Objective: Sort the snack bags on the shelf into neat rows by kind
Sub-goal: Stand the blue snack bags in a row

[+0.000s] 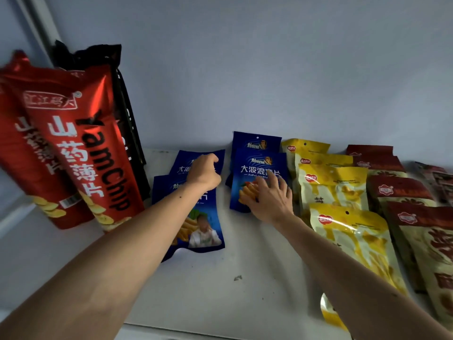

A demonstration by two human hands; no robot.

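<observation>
Head view, white shelf (245, 278) against a pale wall. Left of frame: two tall red yam chip bags (73, 153) standing tilted, a black bag (122, 106) upright behind them. Centre: four blue snack bags in two short columns. Left column, rear blue bag (181, 165) partly under the left hand (204, 174), near blue bag (203, 229) lying flat and overlapping it, lower left corner lifted off the shelf. Left-hand fingers curled at the upper edge of the rear bag; whether they pinch it cannot be told. Right column, back blue bag (255, 141) mostly covered by the front blue bag (257, 177). Right hand (269, 200) lies on the lower right part of the front bag, fingers spread and fairly straight, pressing flat, gripping nothing. Right of centre: a column of yellow snack bags (343, 231) overlapping front to back, just beside the right blue column. Far right of frame: a column of red-topped cream bags (404, 192) overlapping likewise, touching the yellow column. Upper right edge: further dark packets (438, 180), blurred. Both bare forearms enter from the bottom of the frame.
</observation>
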